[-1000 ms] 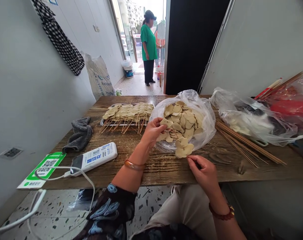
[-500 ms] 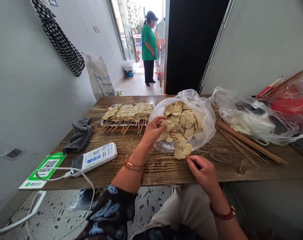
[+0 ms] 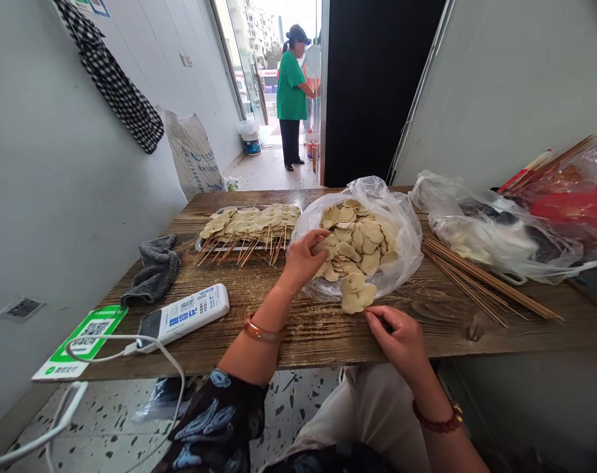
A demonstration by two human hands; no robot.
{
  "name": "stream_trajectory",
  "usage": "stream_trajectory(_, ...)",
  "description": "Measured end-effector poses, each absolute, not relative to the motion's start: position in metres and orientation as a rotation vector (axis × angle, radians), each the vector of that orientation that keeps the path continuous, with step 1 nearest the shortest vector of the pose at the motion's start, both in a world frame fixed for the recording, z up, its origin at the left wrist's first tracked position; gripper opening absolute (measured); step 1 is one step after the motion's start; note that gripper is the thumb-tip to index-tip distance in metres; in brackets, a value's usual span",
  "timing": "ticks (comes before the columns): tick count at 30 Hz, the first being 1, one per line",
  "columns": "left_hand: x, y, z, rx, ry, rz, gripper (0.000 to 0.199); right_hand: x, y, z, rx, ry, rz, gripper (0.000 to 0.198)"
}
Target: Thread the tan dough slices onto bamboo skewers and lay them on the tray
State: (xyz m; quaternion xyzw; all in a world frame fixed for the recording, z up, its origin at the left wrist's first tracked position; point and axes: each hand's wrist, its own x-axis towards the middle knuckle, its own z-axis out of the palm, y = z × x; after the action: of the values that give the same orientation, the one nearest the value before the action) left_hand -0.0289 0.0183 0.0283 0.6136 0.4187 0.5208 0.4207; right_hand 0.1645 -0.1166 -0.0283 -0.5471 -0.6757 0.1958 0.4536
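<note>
My right hand (image 3: 399, 335) pinches a thin skewer whose tip end carries several pale, scallop-edged slices (image 3: 357, 293), held just in front of the bag. My left hand (image 3: 303, 255) reaches over the near left rim of a clear plastic bag (image 3: 409, 246). Its thumb and fingers are closed on the edge of a loose pale slice (image 3: 330, 244) at the side of the pile (image 3: 367, 236). Most of the skewer is hidden in my right hand. Left of the bag, a metal tray (image 3: 198, 244) bears finished-looking skewers of slices (image 3: 253, 222), sticks toward me.
Bare wooden skewers (image 3: 490, 279) lie right of the bag, beside crumpled plastic bags (image 3: 505, 230). On the left are a grey cloth (image 3: 155, 269), a white power bank (image 3: 190, 313) with cable, and a green QR card (image 3: 81, 345). A person in green (image 3: 291, 92) stands at the doorway.
Both hands stay nearly where they were, holding the same things. The view has shifted slightly. In the doorway, the person's arm has risen toward the glass.
</note>
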Motion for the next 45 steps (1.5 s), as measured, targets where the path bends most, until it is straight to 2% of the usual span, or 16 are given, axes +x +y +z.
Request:
stream_trajectory(10,-0.0312,0.0165,0.0265,2.003,1.2,1.182,0.049,0.1657,-0.1154,-0.0296,-1.321,-1.68,0.547,0.021)
stream_trajectory(19,-0.0295,0.0157,0.0268,2.05,1.184,1.11,0.049,0.1636,-0.1149,-0.0295,-1.339,-1.643,0.542,0.019)
stream_trajectory(32,-0.0267,0.0157,0.0264,1.541,0.882,1.184,0.052,0.1663,-0.1176,-0.0303,-1.261,-1.638,0.481,0.018)
stream_trajectory(45,-0.0292,0.009,0.0323,1.267,0.821,1.156,0.055,0.1659,-0.1191,-0.0289,-1.266,-1.652,0.444,0.019)
